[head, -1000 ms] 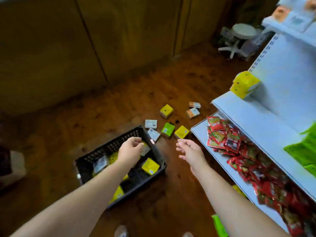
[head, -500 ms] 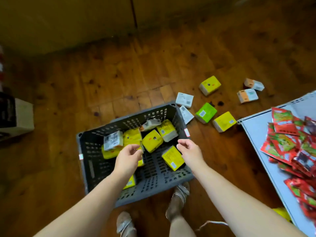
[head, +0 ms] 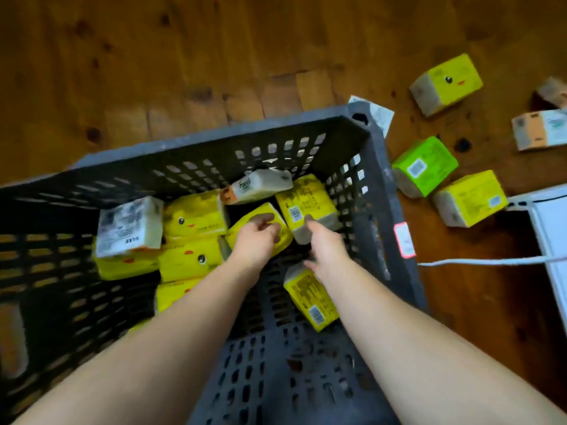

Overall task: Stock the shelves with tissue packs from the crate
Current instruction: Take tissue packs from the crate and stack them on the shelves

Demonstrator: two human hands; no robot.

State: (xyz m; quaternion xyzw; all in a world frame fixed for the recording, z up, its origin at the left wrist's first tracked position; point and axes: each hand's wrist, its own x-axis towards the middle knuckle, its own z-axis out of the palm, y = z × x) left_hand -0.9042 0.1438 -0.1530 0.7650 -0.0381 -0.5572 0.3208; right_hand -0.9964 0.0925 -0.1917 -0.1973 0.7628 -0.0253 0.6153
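The brown wooden plank floor (head: 153, 56) fills the view, and on it stands the dark grey perforated plastic crate (head: 380, 191), which takes up most of the lower and middle picture. Inside the crate, toward its far half, lie the tissue packs: a cluster of yellow plastic-wrapped packs with a duck face (head: 193, 237) at 9 o'clock of the hands, with a white printed pack (head: 130, 227) lying on top of them at the cluster's left end. A white-and-orange pack (head: 260, 185) leans against the far wall at 12 o'clock. A yellow pack with a barcode label (head: 302, 204) lies at 1 o'clock of the hands, beside the right wall. Another yellow barcode pack (head: 310, 299) rests alone on the crate's bare bottom at 5 o'clock of the right hand.

Outside the crate, at 3 o'clock on the floor, lie a bright green pack (head: 425, 167), a yellow pack (head: 469, 197) touching it, a yellow duck-face pack (head: 446, 84) farther off, and a white-and-orange pack (head: 540, 130) at the right edge. The corner of a white metal shelf (head: 549, 216) shows at the right edge.

The left hand (head: 257, 240) curls its fingers around a yellow pack (head: 245, 223) in the middle of the crate, gripping it. The right hand (head: 322, 243) is spread loosely, fingertips touching the end of the barcode pack at 1 o'clock, not closed on it.
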